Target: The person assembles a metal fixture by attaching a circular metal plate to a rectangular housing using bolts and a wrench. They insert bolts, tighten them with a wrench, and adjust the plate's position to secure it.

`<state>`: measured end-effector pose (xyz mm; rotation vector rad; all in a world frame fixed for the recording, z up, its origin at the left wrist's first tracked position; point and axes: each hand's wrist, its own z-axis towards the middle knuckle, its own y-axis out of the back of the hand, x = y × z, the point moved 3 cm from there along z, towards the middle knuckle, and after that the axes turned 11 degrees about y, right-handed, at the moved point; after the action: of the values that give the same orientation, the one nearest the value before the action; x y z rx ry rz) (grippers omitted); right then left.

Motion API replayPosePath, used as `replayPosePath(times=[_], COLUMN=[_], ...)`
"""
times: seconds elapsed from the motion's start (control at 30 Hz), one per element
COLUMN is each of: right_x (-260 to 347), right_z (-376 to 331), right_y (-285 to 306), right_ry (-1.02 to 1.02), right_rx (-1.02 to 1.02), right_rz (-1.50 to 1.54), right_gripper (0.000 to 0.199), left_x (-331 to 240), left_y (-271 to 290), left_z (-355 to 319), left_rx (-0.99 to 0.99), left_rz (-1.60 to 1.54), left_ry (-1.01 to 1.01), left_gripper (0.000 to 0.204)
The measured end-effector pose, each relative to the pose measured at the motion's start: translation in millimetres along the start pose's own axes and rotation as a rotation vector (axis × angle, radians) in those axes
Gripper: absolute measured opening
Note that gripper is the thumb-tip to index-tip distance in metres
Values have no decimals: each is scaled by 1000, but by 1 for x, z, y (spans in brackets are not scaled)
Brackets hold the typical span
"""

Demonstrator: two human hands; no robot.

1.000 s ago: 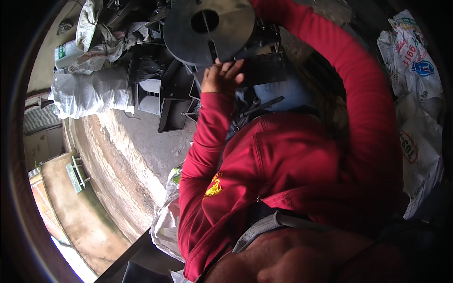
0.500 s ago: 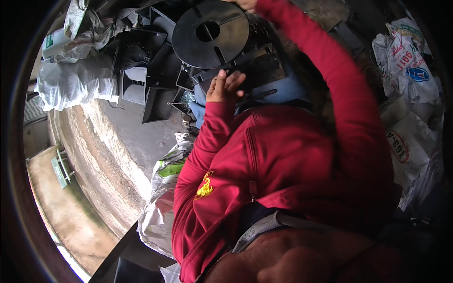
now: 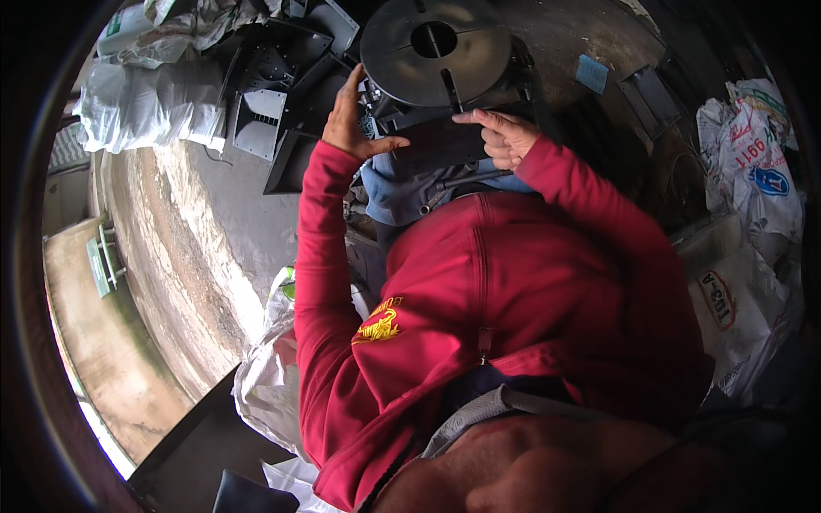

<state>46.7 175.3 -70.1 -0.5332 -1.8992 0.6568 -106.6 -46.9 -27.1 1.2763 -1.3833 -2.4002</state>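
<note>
A round dark metal disc [image 3: 389,64] with a central hole and radial slots lies on a dark metal assembly in front of my lap. My left hand [image 3: 351,124] is open at its left side, thumb spread away and fingertips up by the rim. At the disc's near edge, by the end of a slot, is my right hand [image 3: 506,137]. Its index finger and thumb are together and the other fingers curl in. Anything held there is too small to make out. Across my lap lies a dark long-handled tool [image 3: 440,186] with a ring-like end.
Several black metal brackets [image 3: 295,51] are piled left of the disc, beside a pale slotted plate [image 3: 259,124] and a white plastic bundle [image 3: 154,120]. On the right are a blue piece [image 3: 591,74], a dark metal channel [image 3: 650,101] and printed white sacks [image 3: 744,150].
My right hand has come from the disc's far edge to its near edge. My left hand has moved left and spread its fingers. The disc now appears farther right and higher in view.
</note>
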Motion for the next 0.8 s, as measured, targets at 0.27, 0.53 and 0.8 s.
replayPosePath(times=[0.27, 0.53, 0.8], right_x=[-2, -5, -8], right_z=[18, 18, 17], right_y=[-10, -4, -6], right_ry=[123, 142, 161], right_rx=[-158, -181, -217], right_rz=[68, 118, 105], right_gripper=[31, 27, 32], left_x=[7, 10, 15], left_y=[-3, -3, -2], left_z=[7, 8, 8], left_rx=[69, 113, 109], left_rz=[11, -175, -138], left_ry=[-3, -46, -44], left_gripper=[110, 105, 104])
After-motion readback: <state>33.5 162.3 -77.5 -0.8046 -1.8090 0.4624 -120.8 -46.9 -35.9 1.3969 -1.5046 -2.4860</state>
